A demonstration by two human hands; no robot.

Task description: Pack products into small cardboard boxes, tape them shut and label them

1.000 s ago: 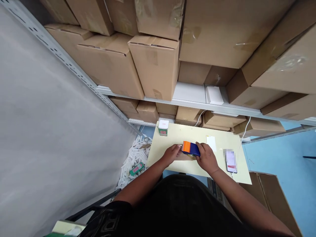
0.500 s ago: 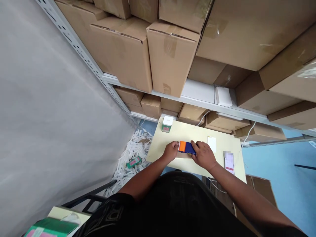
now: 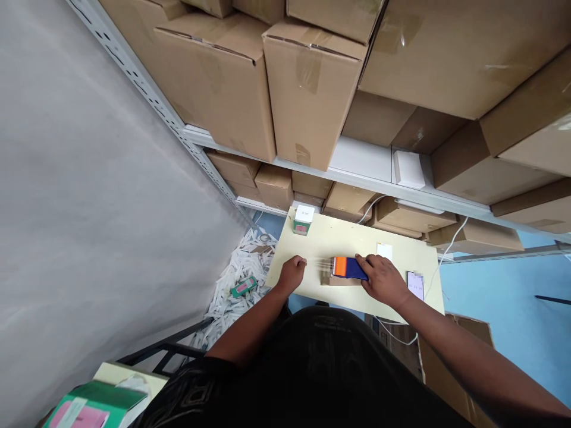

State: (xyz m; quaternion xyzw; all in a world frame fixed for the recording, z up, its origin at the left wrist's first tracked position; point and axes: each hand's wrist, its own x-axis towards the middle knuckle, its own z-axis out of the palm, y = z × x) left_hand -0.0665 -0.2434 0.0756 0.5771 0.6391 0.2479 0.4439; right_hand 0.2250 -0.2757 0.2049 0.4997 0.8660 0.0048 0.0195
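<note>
My right hand (image 3: pixel 381 278) grips an orange and blue tape dispenser (image 3: pixel 349 267) resting over a small brown cardboard packet (image 3: pixel 341 280) on the pale yellow table (image 3: pixel 339 238). A strip of clear tape (image 3: pixel 320 265) stretches left from the dispenser. My left hand (image 3: pixel 292 273) is curled at the strip's left end, near the table's left edge; what its fingers hold I cannot make out.
A small white and green box (image 3: pixel 303 219) stands at the table's far left corner. A white card (image 3: pixel 384 250) and a phone (image 3: pixel 415 285) lie at the right. White paper scraps (image 3: pixel 236 279) cover the floor left. Cardboard boxes (image 3: pixel 307 83) fill shelves ahead.
My left hand has moved left, away from the dispenser, and a strip of tape now shows between them. My right hand and the dispenser shifted slightly right.
</note>
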